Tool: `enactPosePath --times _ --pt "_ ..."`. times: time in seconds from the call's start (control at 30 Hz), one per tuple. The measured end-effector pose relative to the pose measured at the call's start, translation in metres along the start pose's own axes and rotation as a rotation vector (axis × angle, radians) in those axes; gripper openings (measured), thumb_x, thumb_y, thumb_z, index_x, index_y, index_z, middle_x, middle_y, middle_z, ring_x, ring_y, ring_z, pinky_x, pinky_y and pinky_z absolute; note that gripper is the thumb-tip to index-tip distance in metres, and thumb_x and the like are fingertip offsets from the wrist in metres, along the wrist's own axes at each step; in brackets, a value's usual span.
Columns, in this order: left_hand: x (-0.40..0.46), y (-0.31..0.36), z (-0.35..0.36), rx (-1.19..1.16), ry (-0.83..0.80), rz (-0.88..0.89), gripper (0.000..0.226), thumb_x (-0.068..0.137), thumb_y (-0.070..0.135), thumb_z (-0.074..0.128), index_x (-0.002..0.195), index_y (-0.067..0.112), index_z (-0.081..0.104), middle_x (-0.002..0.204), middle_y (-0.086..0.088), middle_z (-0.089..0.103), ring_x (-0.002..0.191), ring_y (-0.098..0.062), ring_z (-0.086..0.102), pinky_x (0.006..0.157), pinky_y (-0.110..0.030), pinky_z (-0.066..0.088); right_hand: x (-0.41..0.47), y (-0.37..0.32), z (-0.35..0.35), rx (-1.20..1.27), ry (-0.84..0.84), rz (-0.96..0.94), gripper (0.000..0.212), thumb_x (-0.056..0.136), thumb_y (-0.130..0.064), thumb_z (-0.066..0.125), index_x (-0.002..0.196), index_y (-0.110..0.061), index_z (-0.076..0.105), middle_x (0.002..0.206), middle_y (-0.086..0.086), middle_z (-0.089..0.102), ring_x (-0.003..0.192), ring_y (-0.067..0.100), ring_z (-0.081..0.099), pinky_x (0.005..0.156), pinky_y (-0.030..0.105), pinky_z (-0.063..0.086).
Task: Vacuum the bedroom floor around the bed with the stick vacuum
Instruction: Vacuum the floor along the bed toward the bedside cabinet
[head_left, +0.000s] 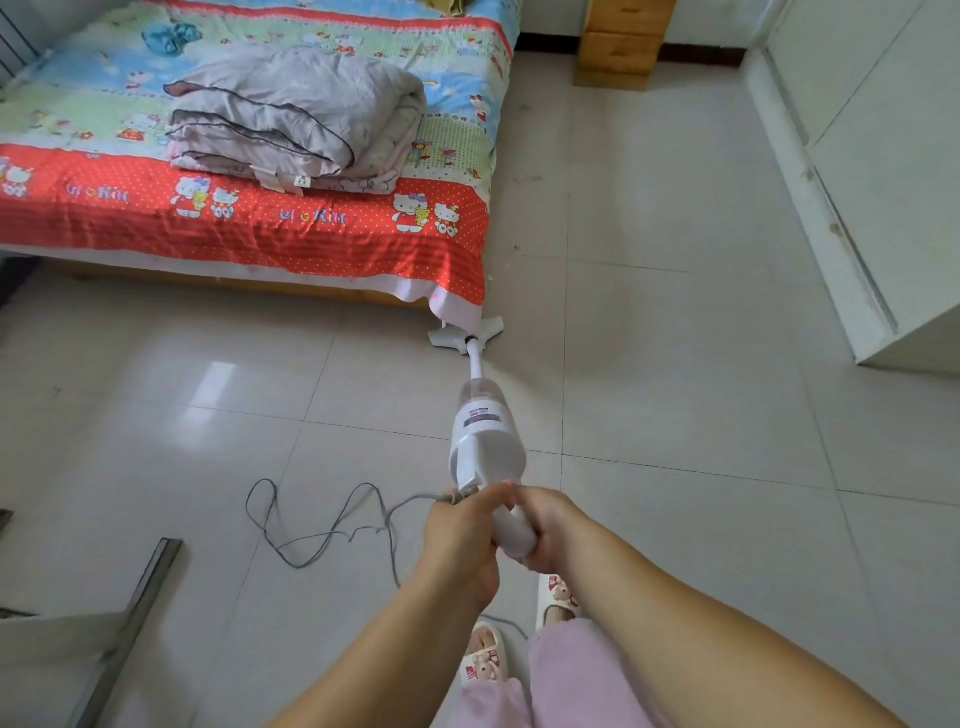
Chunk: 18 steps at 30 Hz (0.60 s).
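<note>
Head view: both hands clamp the stick vacuum (485, 447) at its white handle. Left hand (460, 540) wraps the top of the grip w/ fingers curled round it, right where the grey cord (332, 530) exits; right hand (545, 525) grips the handle's lower end, fingers tucked under. Vac's wand runs fwd and down to the floor head (465, 335), which sits on the tiled floor (675, 364) at the near right corner of the bed (249, 228), touching or just under the hanging hem of the red cartoon-print sheet (can't tell which). Cord lies in loose loops on the tiles to the left of the hands. A folded grey quilt (296, 114) lies on the bed near its front edge. Wooden drawer unit (621, 44) stands at the far wall beyond the bed's right side; white cabinet (883, 182) along the right. Pink trousers (561, 680) and bear-patterned slippers (485, 657) show at the bottom edge.
</note>
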<state>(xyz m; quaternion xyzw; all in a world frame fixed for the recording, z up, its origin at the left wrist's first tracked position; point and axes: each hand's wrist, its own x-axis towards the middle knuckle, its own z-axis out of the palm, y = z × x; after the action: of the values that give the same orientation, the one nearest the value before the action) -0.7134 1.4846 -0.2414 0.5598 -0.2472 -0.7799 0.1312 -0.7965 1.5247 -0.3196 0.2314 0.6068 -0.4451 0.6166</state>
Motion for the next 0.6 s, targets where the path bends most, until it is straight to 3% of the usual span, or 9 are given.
enactPosePath --times 0.07,0.17,0.3,0.37,0.47,0.6 --pt "-0.003 0.001 0.001 0.019 -0.035 0.003 0.023 0.082 -0.007 0.061 0.104 -0.013 0.056 0.078 -0.016 0.060 0.077 -0.027 0.060 0.076 -0.034 0.050 -0.006 -0.002 -0.002 0.046 0.001 -0.010 0.003 0.085 -0.016 0.064 0.087 -0.013 0.065 0.067 0.001 0.071 0.053 0.014 0.068 0.039 0.015 0.046" --pt "-0.006 0.006 0.003 0.014 -0.098 -0.010 0.030 0.084 0.003 0.062 0.108 -0.015 0.057 0.089 -0.021 0.065 0.089 -0.030 0.064 0.087 -0.035 0.051 -0.010 -0.014 -0.004 0.061 0.034 -0.033 0.002 0.086 -0.013 0.062 0.084 -0.014 0.063 0.084 0.000 0.066 0.072 0.014 0.063 0.041 0.016 0.046" --pt "-0.010 0.014 0.009 0.086 -0.157 -0.064 0.024 0.088 0.013 0.058 0.107 -0.003 0.062 0.105 -0.022 0.069 0.101 -0.031 0.065 0.095 -0.041 0.048 -0.011 -0.031 -0.012 0.010 0.121 -0.084 0.006 0.089 -0.012 0.057 0.083 -0.012 0.061 0.096 0.005 0.059 0.086 0.020 0.058 0.052 0.025 0.046" --pt "-0.012 0.019 0.011 0.252 -0.200 -0.114 0.027 0.090 0.019 0.057 0.110 0.001 0.062 0.106 -0.019 0.070 0.100 -0.029 0.065 0.092 -0.046 0.049 -0.011 -0.037 -0.019 -0.021 0.127 -0.092 0.009 0.089 -0.011 0.056 0.092 -0.008 0.064 0.099 0.007 0.062 0.088 0.023 0.061 0.056 0.026 0.048" --pt "-0.014 0.031 0.017 0.551 -0.278 -0.199 0.037 0.091 0.030 0.058 0.111 0.000 0.061 0.104 -0.020 0.070 0.095 -0.030 0.068 0.077 -0.046 0.058 -0.010 -0.044 -0.036 -0.044 0.112 -0.077 0.020 0.087 -0.011 0.056 0.104 -0.006 0.066 0.100 0.008 0.065 0.087 0.024 0.064 0.057 0.025 0.050" --pt "-0.018 0.053 0.043 0.876 -0.326 -0.193 0.047 0.093 0.042 0.052 0.094 -0.003 0.065 0.076 -0.016 0.073 0.064 -0.024 0.071 0.053 -0.027 0.056 -0.015 -0.065 -0.062 -0.059 0.132 -0.081 0.006 0.089 -0.009 0.055 0.085 -0.010 0.060 0.079 0.004 0.056 0.069 0.017 0.055 0.053 0.026 0.044"
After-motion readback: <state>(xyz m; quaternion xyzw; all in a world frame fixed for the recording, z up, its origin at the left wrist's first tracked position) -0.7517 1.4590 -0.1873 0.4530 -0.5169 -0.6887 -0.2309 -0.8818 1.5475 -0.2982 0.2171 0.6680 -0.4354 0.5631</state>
